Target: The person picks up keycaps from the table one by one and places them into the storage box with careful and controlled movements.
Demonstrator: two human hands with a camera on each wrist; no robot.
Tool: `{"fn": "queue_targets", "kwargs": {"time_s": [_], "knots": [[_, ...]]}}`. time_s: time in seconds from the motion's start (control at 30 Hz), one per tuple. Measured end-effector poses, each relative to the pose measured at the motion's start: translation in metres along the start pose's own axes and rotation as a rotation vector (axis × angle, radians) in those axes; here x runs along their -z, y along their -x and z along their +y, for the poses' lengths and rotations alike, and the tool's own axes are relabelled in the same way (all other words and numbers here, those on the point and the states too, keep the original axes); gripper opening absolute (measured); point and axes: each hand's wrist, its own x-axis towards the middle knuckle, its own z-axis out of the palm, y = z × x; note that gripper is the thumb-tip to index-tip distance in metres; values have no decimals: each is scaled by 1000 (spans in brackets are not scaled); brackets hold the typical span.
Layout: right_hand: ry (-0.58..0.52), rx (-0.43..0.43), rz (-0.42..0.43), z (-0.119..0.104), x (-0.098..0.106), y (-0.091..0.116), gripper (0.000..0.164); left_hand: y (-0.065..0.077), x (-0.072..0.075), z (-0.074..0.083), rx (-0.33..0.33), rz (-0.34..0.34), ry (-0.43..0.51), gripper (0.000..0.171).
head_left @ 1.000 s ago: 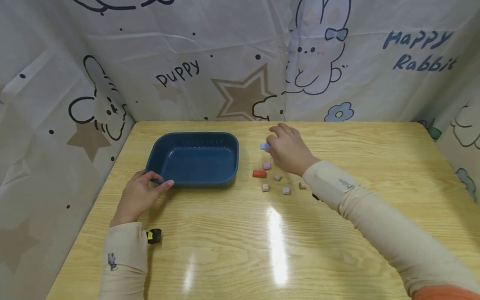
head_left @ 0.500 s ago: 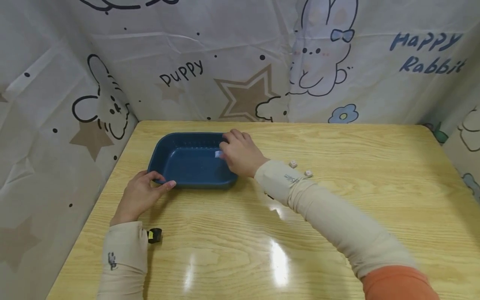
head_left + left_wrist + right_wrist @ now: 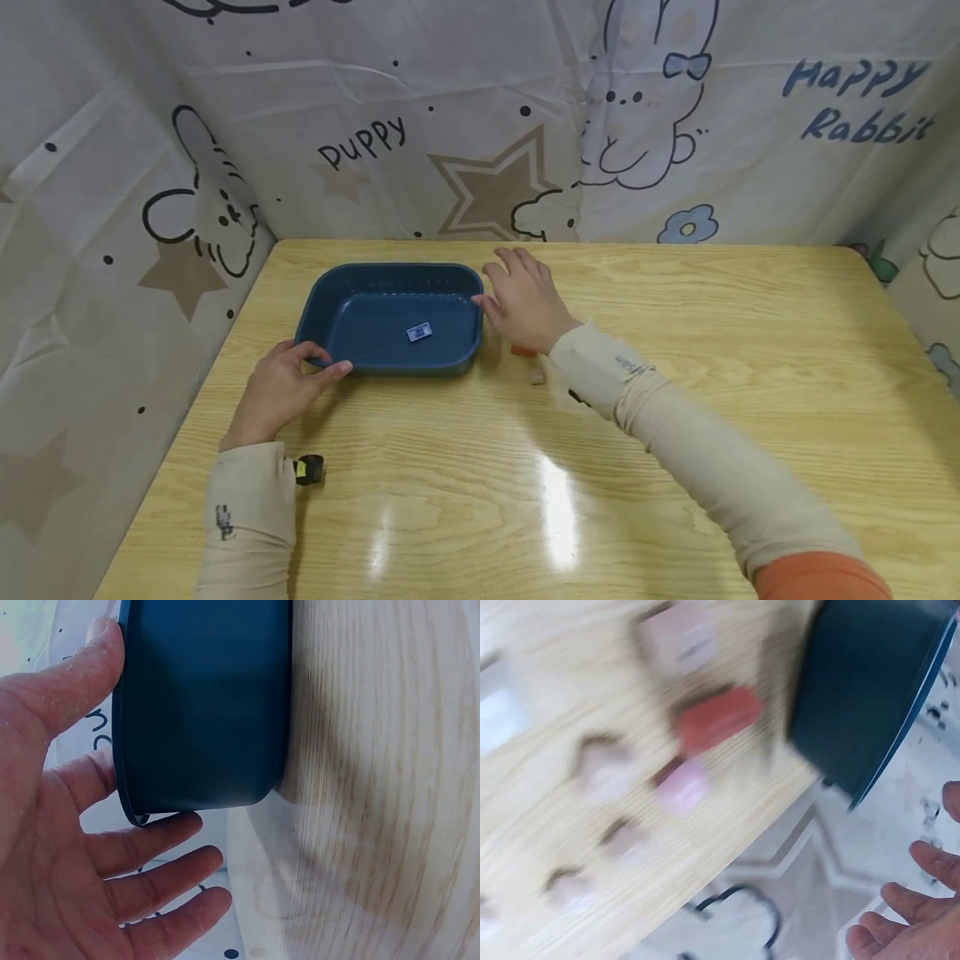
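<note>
At the left of the table stands a dark blue plastic basin [image 3: 390, 362]. My left hand [image 3: 281, 387] holds its near left corner, thumb along the front rim; the left wrist view shows other fingers at the side. A small light-blue rectangular block [image 3: 419, 332] with a printed face lies on the basin floor. My right hand [image 3: 528, 300] is just past the basin's right rim, fingers spread, holding nothing. Beneath it, partly hidden, are a red block [image 3: 523, 350] and a beige cube [image 3: 537, 377]. The right wrist view, blurred, shows a pink block [image 3: 682, 786] beside the red one.
Several more small pale blocks [image 3: 626, 840] lie about the wooden table [image 3: 450, 483]. A black device [image 3: 309, 469] sits by the left wrist. Printed cloth [image 3: 360, 200] hangs behind the table and along its sides.
My right hand carried the light-blue block left into the basin, let it go, and moved back right over the rim. The left hand stayed at the corner.
</note>
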Motion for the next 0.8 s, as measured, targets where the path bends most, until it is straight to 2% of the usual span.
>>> {"fn": "queue_targets", "kwargs": {"time_s": [0.1,0.27,0.43,0.6,0.8], "knots": [[7,-40,-11,20,2,11,42,0,1,0,-1,-5,-2,57],[31,-78,-121,41,-6,31,39,-1,0,-1,2,-12,3,59],[1,-33,-211,44,-22,45,37,-2,-1,-2,-5,-4,-1,58],[30,31,-193,43,-35,50,32,-2,-2,-2,-15,3,-3,57],[50,43,-176,43,-39,50,24,-2,0,-2,-21,9,-7,56]]}}
